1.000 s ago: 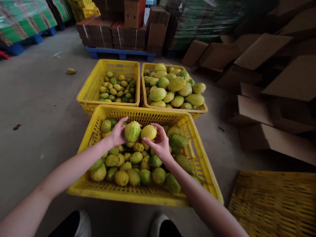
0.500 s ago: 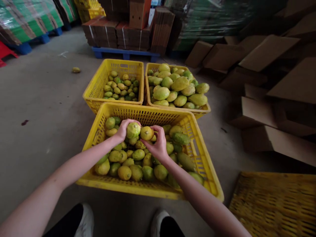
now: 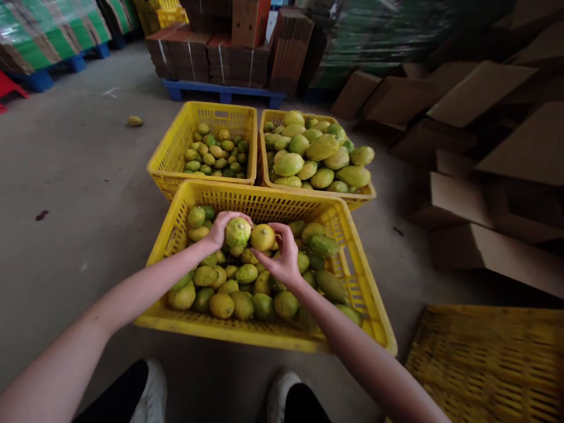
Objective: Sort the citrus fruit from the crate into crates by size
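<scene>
My left hand is closed around a knobbly green-yellow fruit, its stubby end facing up. Close beside it, my right hand grips a rounder yellow fruit between thumb and fingers. Both fruits are held side by side above the large yellow crate. Oval green and yellow fruits lie in several rows inside that crate, some hidden under my hands and forearms. Longer green fruits rest along its right side.
Behind stand a yellow crate of smaller fruits and a yellow crate heaped with bigger ones. One loose fruit lies on the floor. Cardboard boxes are piled at right, above a yellow slatted crate. Flattened cartons sit on a blue pallet.
The yellow fruit in my right hand has turned slightly, its tip now pointing more upward. Both hands keep their grip, and the view has shifted a little.
</scene>
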{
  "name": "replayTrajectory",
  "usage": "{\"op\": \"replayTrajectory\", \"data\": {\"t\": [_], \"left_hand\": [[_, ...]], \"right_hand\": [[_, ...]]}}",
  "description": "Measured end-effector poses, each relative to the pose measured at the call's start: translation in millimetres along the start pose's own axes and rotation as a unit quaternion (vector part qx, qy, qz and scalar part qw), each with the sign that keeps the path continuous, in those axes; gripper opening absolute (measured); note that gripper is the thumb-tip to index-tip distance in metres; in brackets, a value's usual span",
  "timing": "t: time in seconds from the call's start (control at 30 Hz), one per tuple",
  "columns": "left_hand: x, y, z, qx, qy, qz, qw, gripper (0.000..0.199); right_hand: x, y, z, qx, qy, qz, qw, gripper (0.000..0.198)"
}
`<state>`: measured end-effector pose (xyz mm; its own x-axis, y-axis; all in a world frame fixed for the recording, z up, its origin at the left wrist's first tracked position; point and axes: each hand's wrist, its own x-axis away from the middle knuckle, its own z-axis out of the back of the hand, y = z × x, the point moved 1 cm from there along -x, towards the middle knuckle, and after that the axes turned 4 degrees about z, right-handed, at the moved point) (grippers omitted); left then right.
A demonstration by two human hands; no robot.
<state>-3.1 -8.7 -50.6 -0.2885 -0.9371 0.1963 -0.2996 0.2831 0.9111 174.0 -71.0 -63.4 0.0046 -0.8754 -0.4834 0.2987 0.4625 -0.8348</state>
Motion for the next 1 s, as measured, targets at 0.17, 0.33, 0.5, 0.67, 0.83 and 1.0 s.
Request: {"op": "replayTrajectory", "data": {"t": [0.17, 0.33, 0.5, 0.67, 0.83, 1.0], "left_hand": [[-4, -7, -6, 0.243, 0.068, 0.232, 0.940, 0.033], [0, 4, -8, 0.308, 0.059, 0.283, 0.906, 0.055], [1, 13, -3, 0.318, -0.001, 0.308, 0.897, 0.064], [-3, 4, -4, 0.284, 0.027, 0.376, 0.882, 0.059], [-1, 2, -11, 0.264, 0.051, 0.374, 0.888, 0.068], [-2, 11, -12, 0.195, 0.034, 0.372, 0.907, 0.053]], "right_hand": [[-9, 0, -3, -0.315, 0.039, -0.278, 0.907, 0.044], [-18, 3, 4, -0.467, 0.106, -0.491, 0.728, 0.027], [-23, 1, 7, -0.468, 0.126, -0.575, 0.659, 0.024], [-26, -1, 8, -0.470, 0.146, -0.612, 0.620, 0.034], [-25, 9, 11, -0.455, 0.168, -0.610, 0.627, 0.028], [-25, 13, 12, -0.451, 0.175, -0.530, 0.696, 0.017]]}}
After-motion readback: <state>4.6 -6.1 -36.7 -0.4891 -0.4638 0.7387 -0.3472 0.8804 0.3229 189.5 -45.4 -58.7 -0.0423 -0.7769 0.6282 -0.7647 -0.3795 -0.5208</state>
